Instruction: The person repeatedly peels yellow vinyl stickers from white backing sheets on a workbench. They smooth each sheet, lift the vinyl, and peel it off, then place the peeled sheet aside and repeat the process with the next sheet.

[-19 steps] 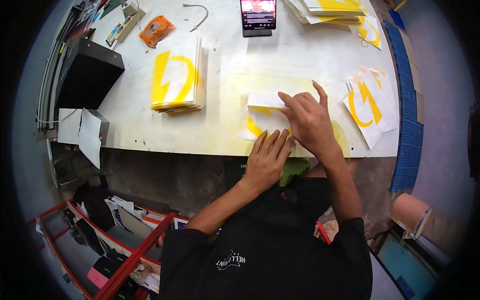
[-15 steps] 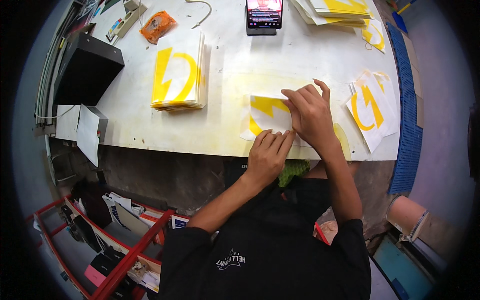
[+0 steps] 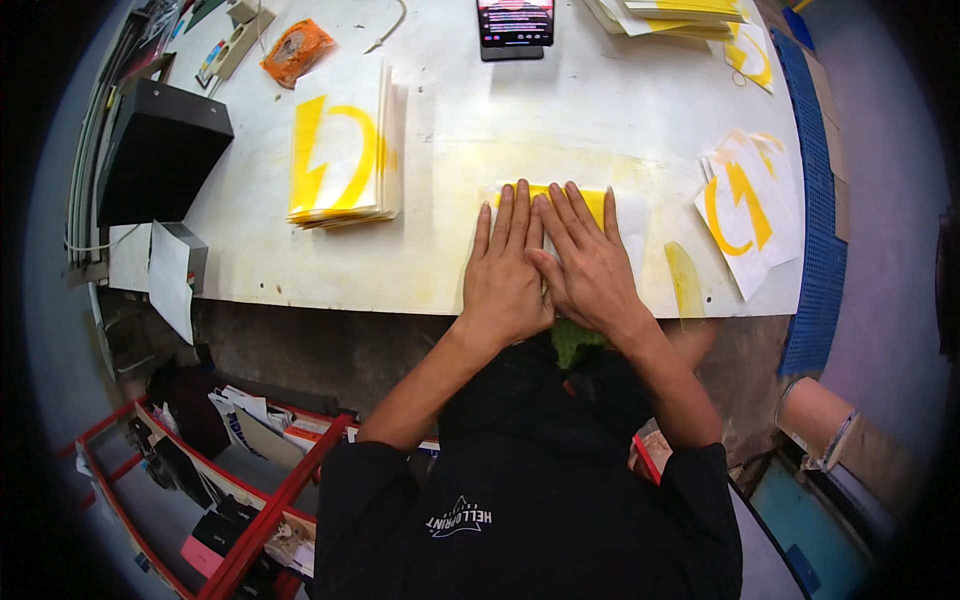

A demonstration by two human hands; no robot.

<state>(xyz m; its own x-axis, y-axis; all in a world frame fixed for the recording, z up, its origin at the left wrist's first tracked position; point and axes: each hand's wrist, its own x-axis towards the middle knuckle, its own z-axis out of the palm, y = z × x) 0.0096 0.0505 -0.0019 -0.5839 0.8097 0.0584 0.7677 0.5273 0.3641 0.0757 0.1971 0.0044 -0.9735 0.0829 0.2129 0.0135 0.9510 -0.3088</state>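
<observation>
A half-second ago my R hand (image 3: 595, 270) had the flap pinched up; now that's let go. It & my L hand (image 3: 503, 280) lie flat side by side, touching, palms down, fingers straight, gripping nothing. So the flap's down &, I'd judge, the fold is getting pressed. Folded paper (image 3: 630, 225) is under both hands near the front edge of the tbl (image 3: 250, 265), R side & yellow top showing. Room: bare surface L, up to the printed stack (image 3: 340, 165), & ahead toward the phone (image 3: 516, 25). R is tighter: curved yellow piece (image 3: 684, 280) near the edge, then loose sheets (image 3: 735, 205).
</observation>
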